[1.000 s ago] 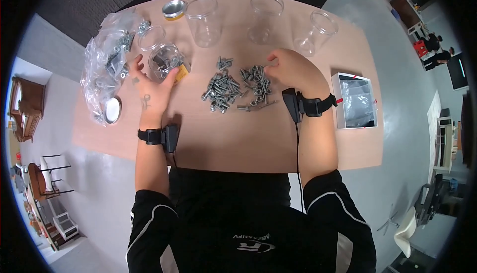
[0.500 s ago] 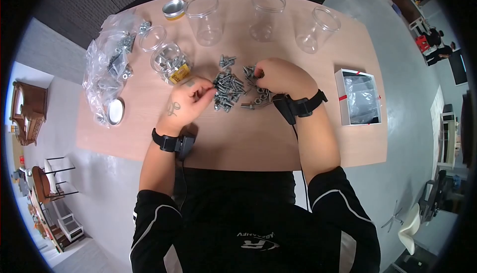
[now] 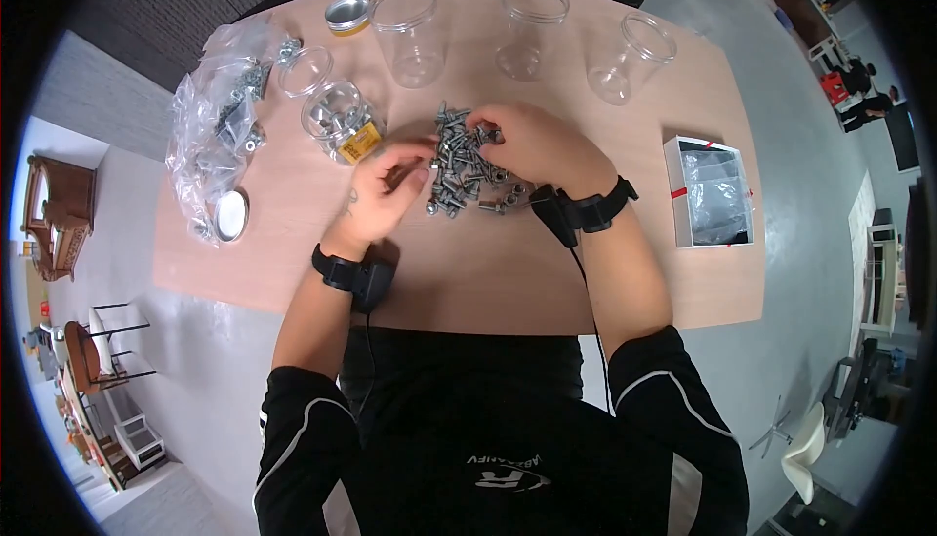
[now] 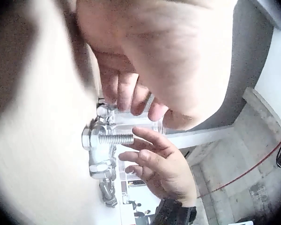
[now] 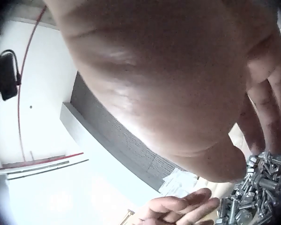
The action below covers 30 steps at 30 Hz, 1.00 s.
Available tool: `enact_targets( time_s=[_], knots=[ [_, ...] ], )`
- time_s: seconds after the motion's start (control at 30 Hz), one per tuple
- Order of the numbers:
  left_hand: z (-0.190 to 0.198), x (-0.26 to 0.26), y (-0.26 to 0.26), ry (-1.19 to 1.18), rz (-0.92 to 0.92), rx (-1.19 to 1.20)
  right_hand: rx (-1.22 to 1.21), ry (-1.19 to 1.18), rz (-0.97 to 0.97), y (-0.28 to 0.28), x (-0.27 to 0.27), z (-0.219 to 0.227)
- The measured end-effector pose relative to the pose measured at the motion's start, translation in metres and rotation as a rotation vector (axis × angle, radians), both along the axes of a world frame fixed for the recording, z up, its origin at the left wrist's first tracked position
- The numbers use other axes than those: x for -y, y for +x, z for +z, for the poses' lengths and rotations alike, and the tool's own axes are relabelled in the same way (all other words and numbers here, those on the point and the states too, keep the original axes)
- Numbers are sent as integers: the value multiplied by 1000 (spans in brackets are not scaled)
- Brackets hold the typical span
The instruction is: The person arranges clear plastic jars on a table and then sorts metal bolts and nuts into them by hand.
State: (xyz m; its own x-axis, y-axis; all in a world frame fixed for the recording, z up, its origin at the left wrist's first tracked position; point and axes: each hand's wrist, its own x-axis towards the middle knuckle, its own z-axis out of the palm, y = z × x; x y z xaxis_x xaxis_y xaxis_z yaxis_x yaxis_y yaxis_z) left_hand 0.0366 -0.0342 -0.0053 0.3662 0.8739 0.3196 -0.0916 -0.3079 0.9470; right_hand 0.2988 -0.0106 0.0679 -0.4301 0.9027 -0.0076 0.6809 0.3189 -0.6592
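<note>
A heap of metal bolts (image 3: 455, 160) lies mid-table between both hands, with some nuts among them. At its left edge is my left hand (image 3: 388, 187), fingers loosely bent and thumb apart. My right hand (image 3: 547, 150) reaches over the heap's upper right side. Its fingers (image 5: 262, 119) point down and touch the bolts in the right wrist view, with the thumb apart from them. The left wrist view shows a bolt (image 4: 107, 139) with its threaded shank sideways, near both hands. A clear jar (image 3: 337, 118) with a yellow label and metal pieces inside stands beyond my left hand.
Three clear plastic cups (image 3: 415, 58) stand along the back, next to a metal-rimmed lid (image 3: 348, 15). Plastic bags (image 3: 210, 136) of hardware lie at the left, with a white lid (image 3: 232, 216) nearby. A white box (image 3: 714, 192) holding clear plastic sits at the right.
My left hand has come from the jar to the bolts' left edge. My right hand has moved left, and the right cluster has shifted into the left one, forming one heap.
</note>
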Motion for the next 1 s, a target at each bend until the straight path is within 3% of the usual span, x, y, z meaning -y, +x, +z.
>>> enact_targets(
  time_s=[0.07, 0.1, 0.17, 0.2, 0.27, 0.3, 0.37, 0.63, 0.73, 0.83, 1.0],
  knots=[
    [0, -8, -13, 378, 140, -204, 37, 101, 4, -7, 3, -4],
    [-1, -7, -19, 378, 141, -204, 73, 203, 8, -11, 5, -7],
    [4, -4, -27, 489, 426, -264, 92, 197, 21, -23, 11, -19],
    [7, -4, -32, 488, 425, -264, 112, 190, 35, -28, 14, -23],
    [20, -5, -39, 766, 787, -461, 185, 157, 61, -35, 19, -25],
    [25, -4, -39, 764, 789, -462, 258, 126, 88, -38, 21, -26],
    [35, -3, -35, 659, 997, -577, 260, 148, 91, -41, 22, -38],
    [2, -26, -41, 437, 911, -682, 239, 137, 89, -47, 24, -32],
    [2, -30, -46, 262, 837, -521, 217, 133, 97, -42, 22, -35],
    [15, -22, -43, 197, 902, -591, 159, 266, 62, -41, 20, -47],
    [11, -17, -50, 218, 1062, -666, 182, 153, 57, -38, 17, -40]
  ],
)
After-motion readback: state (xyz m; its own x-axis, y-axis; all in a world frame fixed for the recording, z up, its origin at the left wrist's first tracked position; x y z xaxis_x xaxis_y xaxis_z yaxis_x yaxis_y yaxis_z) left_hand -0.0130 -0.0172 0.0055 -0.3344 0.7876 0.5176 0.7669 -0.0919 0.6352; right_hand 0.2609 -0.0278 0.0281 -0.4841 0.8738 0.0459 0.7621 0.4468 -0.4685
